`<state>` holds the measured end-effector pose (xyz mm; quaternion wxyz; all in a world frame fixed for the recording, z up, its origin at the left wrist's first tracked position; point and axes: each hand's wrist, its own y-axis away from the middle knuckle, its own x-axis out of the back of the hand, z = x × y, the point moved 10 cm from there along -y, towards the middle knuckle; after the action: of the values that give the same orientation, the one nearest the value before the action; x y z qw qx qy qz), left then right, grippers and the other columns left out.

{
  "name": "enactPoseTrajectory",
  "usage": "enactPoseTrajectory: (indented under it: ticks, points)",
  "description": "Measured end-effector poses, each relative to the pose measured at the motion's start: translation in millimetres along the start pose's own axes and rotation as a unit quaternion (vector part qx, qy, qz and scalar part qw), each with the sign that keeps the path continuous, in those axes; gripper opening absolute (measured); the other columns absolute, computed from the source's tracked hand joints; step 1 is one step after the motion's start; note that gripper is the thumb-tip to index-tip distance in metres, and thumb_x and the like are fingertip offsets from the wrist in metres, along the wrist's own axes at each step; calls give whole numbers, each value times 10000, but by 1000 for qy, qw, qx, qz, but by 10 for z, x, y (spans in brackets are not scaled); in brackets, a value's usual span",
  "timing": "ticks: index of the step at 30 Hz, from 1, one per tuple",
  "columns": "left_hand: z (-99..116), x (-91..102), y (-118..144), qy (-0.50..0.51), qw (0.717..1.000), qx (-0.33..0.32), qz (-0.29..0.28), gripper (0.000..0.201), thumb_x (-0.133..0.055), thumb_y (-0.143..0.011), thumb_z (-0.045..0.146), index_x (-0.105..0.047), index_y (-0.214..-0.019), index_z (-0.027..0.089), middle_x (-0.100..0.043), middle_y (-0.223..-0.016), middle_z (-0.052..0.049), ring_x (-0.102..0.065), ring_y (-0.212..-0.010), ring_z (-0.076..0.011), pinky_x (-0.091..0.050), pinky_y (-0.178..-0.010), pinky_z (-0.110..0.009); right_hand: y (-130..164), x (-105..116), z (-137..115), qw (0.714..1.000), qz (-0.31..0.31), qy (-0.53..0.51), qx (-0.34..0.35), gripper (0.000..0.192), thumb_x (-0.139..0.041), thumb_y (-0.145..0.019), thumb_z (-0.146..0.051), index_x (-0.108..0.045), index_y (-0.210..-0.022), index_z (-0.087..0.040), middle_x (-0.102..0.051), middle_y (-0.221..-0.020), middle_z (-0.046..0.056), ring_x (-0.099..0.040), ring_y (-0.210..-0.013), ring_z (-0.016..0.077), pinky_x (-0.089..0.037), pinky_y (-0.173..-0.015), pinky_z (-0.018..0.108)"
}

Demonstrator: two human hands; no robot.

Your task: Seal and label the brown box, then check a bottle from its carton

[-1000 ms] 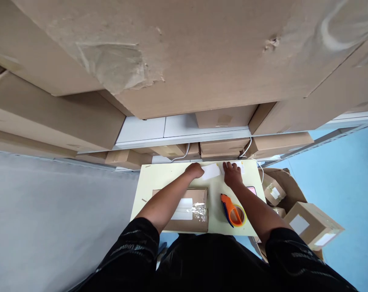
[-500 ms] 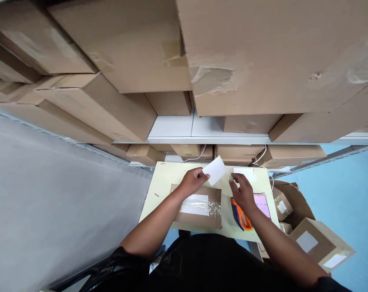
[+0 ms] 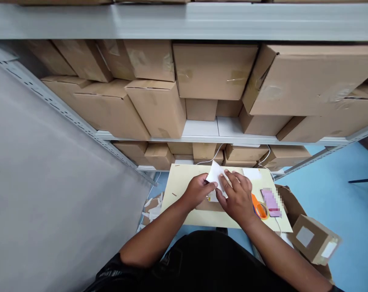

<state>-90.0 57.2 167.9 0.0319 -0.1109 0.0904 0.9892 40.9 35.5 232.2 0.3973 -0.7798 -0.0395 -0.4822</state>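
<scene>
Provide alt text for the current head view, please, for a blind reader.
A person's left hand holds a white slip, the right hand touching it, above a cardboard box on a pale table. An orange tape dispenser and a phone lie to the right; boxes line shelves behind.

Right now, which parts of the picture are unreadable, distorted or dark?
Head view: phone screen pixelated; head view: no print readable on the white paper; head view: left upright slanting, likely wide-lens distortion; head view: shadow under upper shelf beam.

The left arm point(image 3: 155, 238) and right arm point(image 3: 285, 251) reach forward, left hand point(image 3: 199, 190) pinching, right hand point(image 3: 240, 198) beside it with fingers point(image 3: 232, 178) spread.
</scene>
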Motion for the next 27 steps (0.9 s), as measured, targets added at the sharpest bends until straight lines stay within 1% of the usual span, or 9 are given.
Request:
enactPoseTrajectory:
  ticks: [2,4,7,9,13,16,20,23,27]
  points:
    - [16,95,139,-3,1000,-3,-22,363,-860,-754,449,-718,-898,147,-707,-835,-26,-642,-788,-176,-499,-748,-283,36,-53,-301,998,-3,-42,52,580,-615,-1003,-235,-492,-1569,-266,-649,-1462,140,-621,-1279,341,-494,-1093,557]
    - [39,167,276,4,999,-10,-40,360,-873,-740,440,-705,-871,151,-691,-827,-17,-634,-812,-173,-493,-774,-283,85,-79,-520,995,9,-70,78,598,-574,-1021,-186,-447,-1603,-237,-699,-1388,142,-678,-1194,298,-561,-1028,501]
    - [89,257,476,18,998,-23,-50,362,-872,-751,453,-688,-847,157,-674,-831,-15,-627,-835,-165,-497,-825,-293,157,-67,-700,994,42,-83,65,560,-541,-1040,-173,-468,-1593,-224,-751,-1289,138,-725,-1107,276,-606,-970,476]
    - [106,303,590,31,998,-26,-48,375,-859,-766,484,-681,-826,159,-668,-821,-18,-626,-815,-159,-508,-844,-307,201,-40,-791,992,57,-91,59,539,-536,-1043,-167,-494,-1577,-231,-762,-1271,133,-739,-1093,269,-616,-967,474]
    - [86,364,736,73,997,-30,-27,393,-844,-783,514,-689,-820,155,-671,-802,-29,-637,-795,-162,-530,-869,-334,276,52,-949,989,80,-96,84,572,-566,-1023,-130,-486,-1582,-221,-761,-1276,140,-736,-1117,271,-621,-977,479]
    - [47,365,784,100,994,-30,-12,392,-857,-772,504,-715,-856,149,-686,-820,-36,-653,-800,-165,-541,-881,-342,320,84,-962,987,82,-99,93,593,-581,-1013,-118,-478,-1588,-218,-761,-1274,143,-736,-1111,275,-624,-972,489]
    - [-3,339,796,102,995,-11,19,401,-894,-731,492,-713,-846,153,-706,-832,-38,-673,-792,-167,-548,-873,-340,382,91,-858,988,76,-106,86,569,-569,-1022,-135,-499,-1579,-229,-758,-1289,135,-741,-1108,274,-627,-973,494]
    - [-17,263,771,88,996,-8,25,422,-906,-722,506,-708,-848,155,-708,-821,-34,-678,-785,-163,-541,-864,-328,435,124,-750,987,79,-112,82,563,-567,-1022,-130,-509,-1572,-235,-761,-1287,124,-742,-1114,269,-623,-983,492]
    - [-55,133,699,71,997,-18,20,426,-888,-751,525,-715,-849,149,-705,-799,-34,-661,-776,-151,-521,-842,-303,492,162,-598,986,77,-128,76,576,-582,-1014,-113,-509,-1573,-229,-759,-1290,125,-739,-1114,271,-620,-981,493]
